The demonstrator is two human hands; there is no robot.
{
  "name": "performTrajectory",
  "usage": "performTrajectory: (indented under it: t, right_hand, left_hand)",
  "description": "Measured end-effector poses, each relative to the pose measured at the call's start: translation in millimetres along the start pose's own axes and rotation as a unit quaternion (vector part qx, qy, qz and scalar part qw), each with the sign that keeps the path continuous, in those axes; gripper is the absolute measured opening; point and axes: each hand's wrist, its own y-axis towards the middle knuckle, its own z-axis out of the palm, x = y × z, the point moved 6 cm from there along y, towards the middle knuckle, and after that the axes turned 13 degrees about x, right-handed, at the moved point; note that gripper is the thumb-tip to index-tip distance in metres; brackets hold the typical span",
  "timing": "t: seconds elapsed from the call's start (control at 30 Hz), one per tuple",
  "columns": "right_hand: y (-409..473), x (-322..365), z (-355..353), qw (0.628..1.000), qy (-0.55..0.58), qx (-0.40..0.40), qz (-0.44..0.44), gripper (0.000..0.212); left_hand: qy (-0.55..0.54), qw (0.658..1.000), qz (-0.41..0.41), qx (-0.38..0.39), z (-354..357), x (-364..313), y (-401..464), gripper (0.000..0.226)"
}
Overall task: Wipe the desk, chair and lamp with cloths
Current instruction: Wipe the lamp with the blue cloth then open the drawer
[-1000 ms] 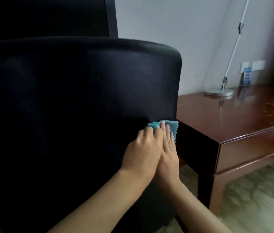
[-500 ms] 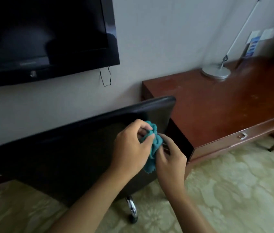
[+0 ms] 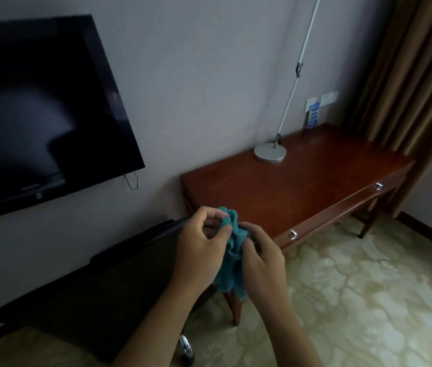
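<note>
Both hands bunching teal cloth (image 3: pixel 232 258): left grip (image 3: pixel 199 250) pinching top fold, right grip (image 3: pixel 261 258) closed on lower edge. Chair (image 3: pixel 109 282) below-left of grip, worktop (image 3: pixel 302 186) just beyond, lamp (image 3: pixel 270 152) further back. Risk: loose corner dangling, could slip free while refolding.

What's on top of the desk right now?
On the desk stands only the lamp, its round base near the back edge by the wall. The rest of the top looks bare. The near left corner is hidden behind both hands and the cloth.
</note>
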Motion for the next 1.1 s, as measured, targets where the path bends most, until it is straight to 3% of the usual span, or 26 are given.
performTrajectory:
  t: [0.2, 0.47, 0.7, 0.93, 1.1]
  right_hand:
    - [40, 17, -92, 0.997, 0.067, 0.026, -0.011, 0.035]
    - [113, 26, -204, 0.999, 0.013, 0.017, -0.024, 0.029]
    - [193, 23, -225, 0.999, -0.037, 0.016, -0.035, 0.031]
    - [288, 37, -216, 0.975, -0.134, 0.134, -0.119, 0.045]
    - [376, 44, -233, 0.972, -0.188, 0.03, -0.14, 0.019]
  left_hand:
    - [-0.104, 0.993, -0.019, -0.044, 78, -34, 42, 0.023]
    - [-0.153, 0.986, 0.033, -0.059, 150, -91, 130, 0.018]
    - [-0.283, 0.955, -0.016, -0.085, 166, -74, 209, 0.016]
    - [-0.286, 0.954, -0.041, -0.084, 176, -51, 321, 0.012]
    - [-0.301, 0.952, -0.031, -0.049, 170, -52, 400, 0.027]
